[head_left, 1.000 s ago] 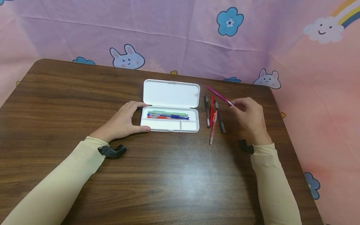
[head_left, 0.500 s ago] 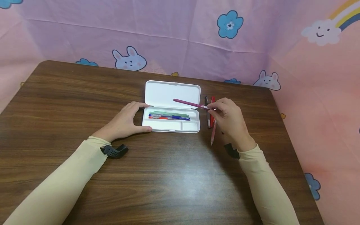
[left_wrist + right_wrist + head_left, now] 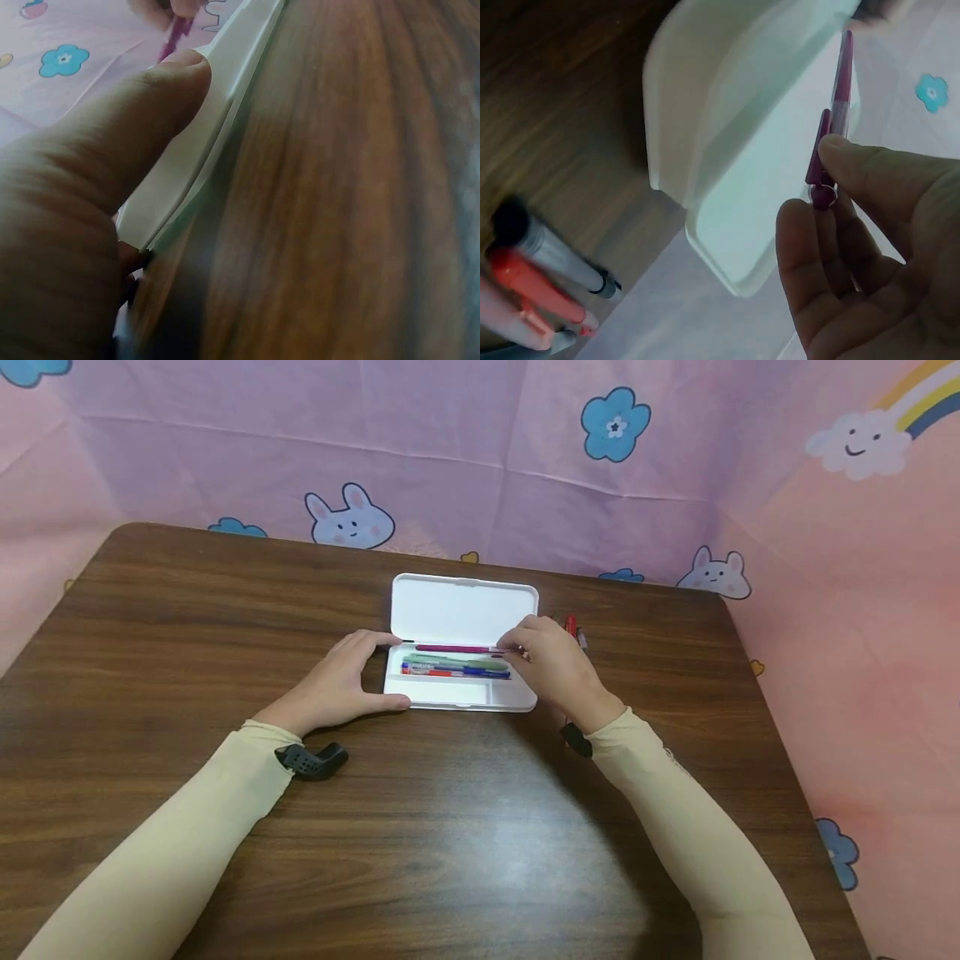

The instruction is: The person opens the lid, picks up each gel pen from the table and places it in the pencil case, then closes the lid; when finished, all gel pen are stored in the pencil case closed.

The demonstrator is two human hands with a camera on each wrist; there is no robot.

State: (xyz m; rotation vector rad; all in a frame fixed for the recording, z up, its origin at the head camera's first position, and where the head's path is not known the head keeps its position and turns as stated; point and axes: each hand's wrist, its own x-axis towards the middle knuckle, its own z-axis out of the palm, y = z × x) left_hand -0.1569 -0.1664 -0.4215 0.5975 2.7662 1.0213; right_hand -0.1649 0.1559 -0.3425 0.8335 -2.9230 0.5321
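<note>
The right hand (image 3: 555, 664) pinches the magenta pen (image 3: 453, 649) near its clip end — the length pointing left over the open white case's (image 3: 450, 693) hinge side — while the left hand (image 3: 330, 685), thumb and fingers spread, touches the case's left end.

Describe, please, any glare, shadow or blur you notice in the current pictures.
Head view: pale glare on the table, dark shadow beside the right sleeve; left wrist view: the purple pen looks blurred; right wrist view: the bright red pen looks soft-edged.
</note>
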